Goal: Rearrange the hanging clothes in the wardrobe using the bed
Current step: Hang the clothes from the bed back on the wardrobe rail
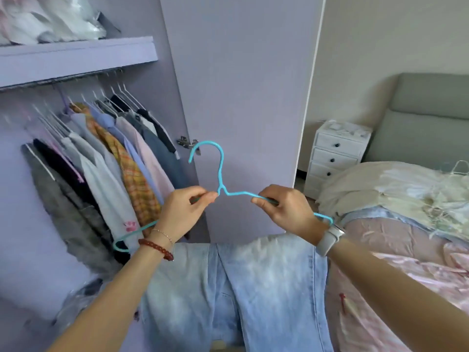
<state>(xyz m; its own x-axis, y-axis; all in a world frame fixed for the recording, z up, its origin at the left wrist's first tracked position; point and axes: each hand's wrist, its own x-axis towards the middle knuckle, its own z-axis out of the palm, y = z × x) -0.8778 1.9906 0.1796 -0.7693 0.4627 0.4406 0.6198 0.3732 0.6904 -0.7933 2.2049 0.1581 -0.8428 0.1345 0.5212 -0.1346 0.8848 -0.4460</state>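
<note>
Between the fingers of both hands, the left hand [181, 212] and right hand [285, 209] are pinching a blue hanger [220, 171] by its shoulders, hook up, with light jeans [253, 288] hanging just below and the wardrobe clothes [106, 158] off left.

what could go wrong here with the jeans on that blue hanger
1. The jeans look merely draped over the blue hanger, so they may slide off if it tilts.
2. The left hand and right hand only pinch its thin shoulders near the neck; the grip could slip.
3. The rail of hanging clothes looks crowded, so hooking it in might snag neighbours.
</note>
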